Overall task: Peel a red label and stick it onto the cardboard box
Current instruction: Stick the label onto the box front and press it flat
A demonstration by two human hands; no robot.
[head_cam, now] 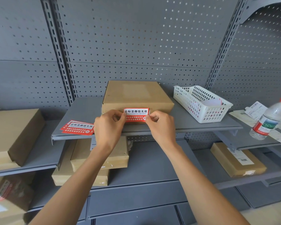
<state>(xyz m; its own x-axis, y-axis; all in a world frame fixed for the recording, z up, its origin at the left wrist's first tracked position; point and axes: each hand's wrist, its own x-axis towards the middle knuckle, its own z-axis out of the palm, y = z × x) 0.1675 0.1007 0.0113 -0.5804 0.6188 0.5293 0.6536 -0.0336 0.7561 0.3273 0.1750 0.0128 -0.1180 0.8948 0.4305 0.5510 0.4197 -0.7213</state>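
A flat brown cardboard box [136,96] lies on the middle grey shelf [193,125]. A red label [136,114] with a white strip of black characters is held up against the box's front face. My left hand [109,127] pinches the label's left end. My right hand [161,127] pinches its right end. Whether the label touches the box's face cannot be told. A small stack of the same red labels [78,127] lies on the shelf to the left of my left hand.
A white plastic basket [201,103] with papers stands right of the box. A water bottle [269,119] with a red cap and loose printed slips sit on the right shelf. More cardboard boxes [99,158] fill the shelves below and at left. Grey pegboard backs the shelving.
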